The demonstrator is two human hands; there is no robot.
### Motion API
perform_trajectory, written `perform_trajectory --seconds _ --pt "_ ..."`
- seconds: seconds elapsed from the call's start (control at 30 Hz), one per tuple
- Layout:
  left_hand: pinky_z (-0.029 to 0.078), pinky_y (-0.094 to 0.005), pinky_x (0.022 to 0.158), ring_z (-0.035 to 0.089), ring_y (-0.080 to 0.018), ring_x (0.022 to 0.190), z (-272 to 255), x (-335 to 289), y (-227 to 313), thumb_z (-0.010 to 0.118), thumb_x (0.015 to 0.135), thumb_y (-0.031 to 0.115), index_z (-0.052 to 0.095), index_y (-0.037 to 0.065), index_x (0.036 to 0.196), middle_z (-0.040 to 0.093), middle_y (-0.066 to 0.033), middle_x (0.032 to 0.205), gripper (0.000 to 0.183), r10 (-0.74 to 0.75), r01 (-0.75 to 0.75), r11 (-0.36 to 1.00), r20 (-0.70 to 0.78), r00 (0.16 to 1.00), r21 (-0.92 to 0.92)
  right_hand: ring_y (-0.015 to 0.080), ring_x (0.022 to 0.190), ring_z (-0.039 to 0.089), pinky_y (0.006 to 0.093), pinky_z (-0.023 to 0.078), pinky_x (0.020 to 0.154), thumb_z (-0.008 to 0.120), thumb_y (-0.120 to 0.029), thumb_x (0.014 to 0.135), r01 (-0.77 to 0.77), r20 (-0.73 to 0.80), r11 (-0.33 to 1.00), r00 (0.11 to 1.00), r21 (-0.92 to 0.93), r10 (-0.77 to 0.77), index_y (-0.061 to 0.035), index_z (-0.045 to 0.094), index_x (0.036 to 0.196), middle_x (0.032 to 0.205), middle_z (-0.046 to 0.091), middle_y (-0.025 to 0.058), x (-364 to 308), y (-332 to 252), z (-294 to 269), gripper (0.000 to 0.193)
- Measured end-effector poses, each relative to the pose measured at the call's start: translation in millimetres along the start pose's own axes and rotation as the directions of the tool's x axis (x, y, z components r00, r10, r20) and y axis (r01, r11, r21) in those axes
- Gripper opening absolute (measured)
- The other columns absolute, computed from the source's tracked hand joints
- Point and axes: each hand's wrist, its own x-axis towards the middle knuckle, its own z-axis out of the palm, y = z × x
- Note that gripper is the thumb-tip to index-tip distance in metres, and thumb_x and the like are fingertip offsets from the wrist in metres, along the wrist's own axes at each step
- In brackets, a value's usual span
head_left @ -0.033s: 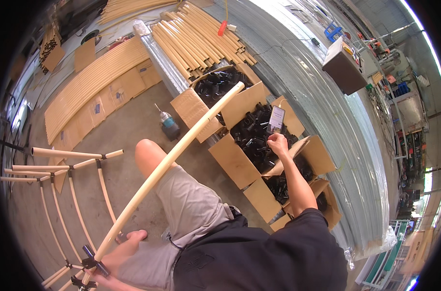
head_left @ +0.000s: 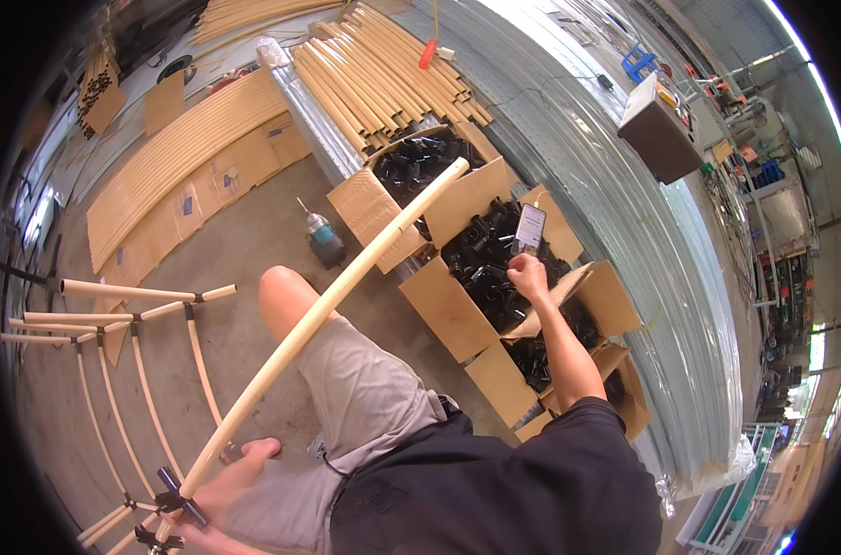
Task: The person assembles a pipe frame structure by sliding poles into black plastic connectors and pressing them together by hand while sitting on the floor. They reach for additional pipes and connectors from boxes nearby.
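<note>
A long beige pipe (head_left: 323,305) slants across my lap, from the lower left up over the boxes. Black pipe joints (head_left: 173,495) sit at its near end. There my left hand (head_left: 194,535) is wrapped round the pipe by the joints, its fingers partly hidden. My right hand (head_left: 529,276) is closed above an open cardboard box (head_left: 453,310) filled with black pipe joints (head_left: 485,245). What its curled fingers hold, if anything, does not show. Just beyond that hand a phone (head_left: 530,228) with a lit screen lies tilted on the joints, a cable at its top.
A frame of beige pipes (head_left: 141,370) stands at the left. On the floor rests a teal power drill (head_left: 323,242). Beige pipes (head_left: 383,79) are stacked at the back. Another box of joints (head_left: 365,205) stands farther off, and long wrapped metal profiles (head_left: 643,305) run along the right.
</note>
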Motion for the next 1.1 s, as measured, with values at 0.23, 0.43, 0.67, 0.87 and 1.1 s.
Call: perform_trajectory --seconds 0.23,0.43,0.67,0.87,1.1 --pt "0.055 -0.0345 0.077 0.063 -0.0214 0.090 -15.4 14.8 10.4 0.060 0.095 0.044 0.056 0.002 0.117 0.063 -0.0100 0.102 0.048 -0.053 0.053 0.999 -0.035 0.998 -0.006 0.0303 0.092 0.065 0.0434 0.048 0.077 0.063 -0.011 0.082 0.386 0.216 0.612 0.917 -0.690 -0.335 -0.0063 0.061 0.101 0.093 0.062 0.0133 23.3 -32.4 86.7 0.021" --pt "0.055 -0.0344 0.076 0.064 -0.0216 0.089 -41.3 20.7 20.7 0.060 0.095 0.043 0.056 0.002 0.117 0.063 -0.0100 0.100 0.047 -0.057 0.057 0.998 -0.053 0.997 -0.011 0.0316 0.084 0.065 0.0413 0.046 0.078 0.061 -0.010 0.080 0.553 0.336 0.586 0.831 -0.592 -0.444 -0.0039 0.060 0.098 0.090 0.060 0.0160 28.2 -6.9 67.3 0.019" --pt "0.056 -0.0343 0.074 0.065 -0.0218 0.087 -49.8 21.0 21.2 0.060 0.095 0.042 0.057 0.002 0.116 0.064 -0.0100 0.098 0.045 -0.099 0.099 0.995 -0.069 0.993 0.004 0.0372 0.084 0.065 0.0449 0.050 0.078 0.070 -0.017 0.075 0.582 0.348 0.670 0.813 -0.461 -0.467 0.0004 0.061 0.090 0.090 0.060 0.0214 28.0 -29.4 32.4 0.024" --pt "0.057 -0.0361 0.078 0.066 -0.0236 0.088 -103.6 60.7 15.0 0.059 0.095 0.040 0.057 0.002 0.115 0.065 -0.0121 0.101 0.043 -0.157 0.161 0.986 0.085 0.984 -0.051 0.0187 0.061 0.066 0.0298 0.050 0.056 0.072 -0.016 0.078 -0.262 0.252 0.714 0.960 0.650 0.123 0.0003 0.068 0.083 0.076 0.072 0.0124 48.5 -57.6 -36.5 0.017" --pt "0.056 -0.0355 0.084 0.066 -0.0243 0.093 -110.0 80.1 11.9 0.059 0.095 0.042 0.057 0.000 0.116 0.065 -0.0133 0.105 0.048 -0.143 0.146 0.989 0.127 0.982 -0.017 0.0122 0.058 0.059 0.0255 0.048 0.051 0.087 -0.022 0.072 -0.068 0.015 0.457 0.993 0.887 0.119 -0.0051 0.069 0.088 0.072 0.065 0.0010 95.6 -119.7 -22.9 0.030"
